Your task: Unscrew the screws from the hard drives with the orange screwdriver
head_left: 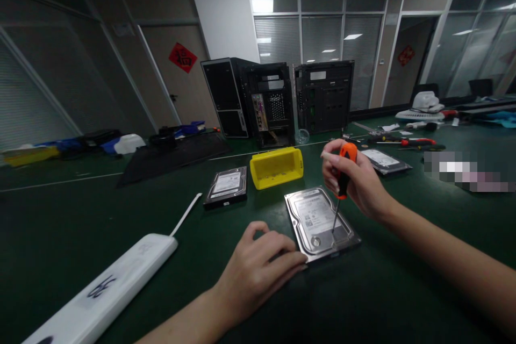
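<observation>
Now pointing an orange-and-black screwdriver (349,152) down at a silver rectangular metal hard drive (310,212)

Grips the screwdriver by the handle in the right hand (365,183), with fingers and thumb closed round it. Tilts the thin metal shaft slightly, bringing the tip down to the dark patch of the label, toward the drive's near right corner. Cannot tell contact from a tiny gap there. Holds the left hand (258,260) half open with fingers bent, gripping nothing, and touches the drive's near left corner with the fingertips. Has the drive lying flat, label up, on the dark green table (141,209), toward the near edge and between both hands.

Just beyond the drive's far left corner, has an open yellow plastic bin (277,161) with small bits inside. Left of the bin, shows a second, black-sided hard drive (228,183), also label up; past the right hand, a third, partly covered hard drive (385,160). Toward the table's near left, shows a long white plastic power strip (133,274) with dark handwriting. Near the far edge, has a closed black computer tower (226,97), an opened black computer case (274,105) and an upright black case section (324,97); toward the right edge, red-and-black-handled tools (419,142).
</observation>
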`<state>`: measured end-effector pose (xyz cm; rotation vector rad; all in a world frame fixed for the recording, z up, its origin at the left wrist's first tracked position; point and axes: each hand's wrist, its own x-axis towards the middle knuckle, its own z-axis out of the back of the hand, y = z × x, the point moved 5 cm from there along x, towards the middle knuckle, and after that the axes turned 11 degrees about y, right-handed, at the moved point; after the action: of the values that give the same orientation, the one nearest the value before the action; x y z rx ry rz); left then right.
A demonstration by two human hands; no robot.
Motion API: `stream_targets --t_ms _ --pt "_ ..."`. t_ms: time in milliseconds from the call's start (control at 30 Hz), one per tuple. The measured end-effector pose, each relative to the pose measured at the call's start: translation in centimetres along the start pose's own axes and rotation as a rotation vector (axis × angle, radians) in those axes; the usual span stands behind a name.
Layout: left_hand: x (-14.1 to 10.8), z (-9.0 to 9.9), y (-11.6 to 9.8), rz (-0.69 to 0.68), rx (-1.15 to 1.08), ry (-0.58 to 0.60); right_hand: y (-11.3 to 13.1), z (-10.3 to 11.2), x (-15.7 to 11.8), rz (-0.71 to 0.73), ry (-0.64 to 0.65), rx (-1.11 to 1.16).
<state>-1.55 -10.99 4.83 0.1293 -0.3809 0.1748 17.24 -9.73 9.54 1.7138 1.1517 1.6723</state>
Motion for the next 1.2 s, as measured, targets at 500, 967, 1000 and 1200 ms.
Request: stream_targets --t_ms 500,967,1000,1200 --pt "0.6 -1.4 1.6 0.407 -0.501 0.194 0.1 -0.2 0.0 -0.009 0.019 -0.052" --pt "0.9 -3.4 1.9 0.484 -0.838 0.200 2.0 -5.2 -1.2 0.005 0.156 0.158" --pt "0.9 -3.4 2.0 0.485 -0.847 0.201 1.6 -5.4 -1.3 0.007 0.175 0.156" --pt "0.4 -3.8 2.1 0.499 -0.858 0.194 0.9 -6.0 -1.8 0.021 0.192 0.165"
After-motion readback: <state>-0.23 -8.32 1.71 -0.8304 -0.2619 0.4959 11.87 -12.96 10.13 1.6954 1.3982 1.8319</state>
